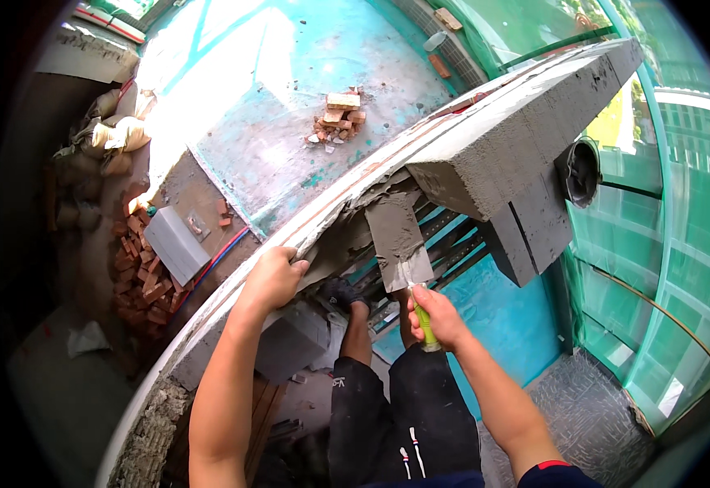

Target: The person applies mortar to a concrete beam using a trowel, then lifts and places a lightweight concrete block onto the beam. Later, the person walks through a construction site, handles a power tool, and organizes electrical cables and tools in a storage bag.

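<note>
My right hand (440, 319) is closed round the green handle of a trowel (410, 272). Its broad blade points away from me, and wet grey mortar (393, 220) coats most of it. The far end of the blade lies by the mortar-smeared top of a curved wall (334, 213), near the end of a row of grey blocks (477, 167). My left hand (275, 278) grips the top edge of that wall with curled fingers, left of the trowel. Part of its grip is hidden.
Beyond the wall, broken bricks (338, 120) sit on a dusty turquoise floor (277, 98). More bricks (139, 272), a grey block (178, 244) and sacks (115, 134) lie left. A black bucket (582, 172) stands by the blocks at right, before green netting (688, 236). My legs are below.
</note>
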{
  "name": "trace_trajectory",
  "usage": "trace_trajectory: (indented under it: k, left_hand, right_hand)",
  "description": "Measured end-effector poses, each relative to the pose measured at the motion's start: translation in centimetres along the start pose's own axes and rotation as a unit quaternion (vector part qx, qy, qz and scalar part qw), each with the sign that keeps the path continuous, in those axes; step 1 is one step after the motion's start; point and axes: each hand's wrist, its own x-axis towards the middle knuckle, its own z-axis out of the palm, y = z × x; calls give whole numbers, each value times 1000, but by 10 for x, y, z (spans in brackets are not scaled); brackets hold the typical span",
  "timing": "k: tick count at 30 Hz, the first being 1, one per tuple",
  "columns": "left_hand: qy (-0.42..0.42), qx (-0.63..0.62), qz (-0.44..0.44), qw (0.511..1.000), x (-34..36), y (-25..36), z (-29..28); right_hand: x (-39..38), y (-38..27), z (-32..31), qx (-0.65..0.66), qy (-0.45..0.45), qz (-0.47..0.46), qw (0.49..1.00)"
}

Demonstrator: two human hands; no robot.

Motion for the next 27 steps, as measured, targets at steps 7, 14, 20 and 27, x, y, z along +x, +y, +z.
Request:
trace_trajectory:
  k: [7, 14, 20, 27]
  left_hand:
    - [25, 87, 39, 995, -2, 0, -3]
    - [-24, 125, -42, 991, -26, -36, -28]
    - [-69, 136, -80, 985, -52, -82, -53]
    - [-57, 139, -61, 987, -56, -109, -45]
  right_hand:
    - [3, 49, 60, 116, -101, 71, 986]
    - [-6, 98, 114, 47, -190, 158, 968]
    - [-31, 74, 112, -151, -53, 60, 985]
    - [-4, 148, 166, -88, -96, 86, 988]
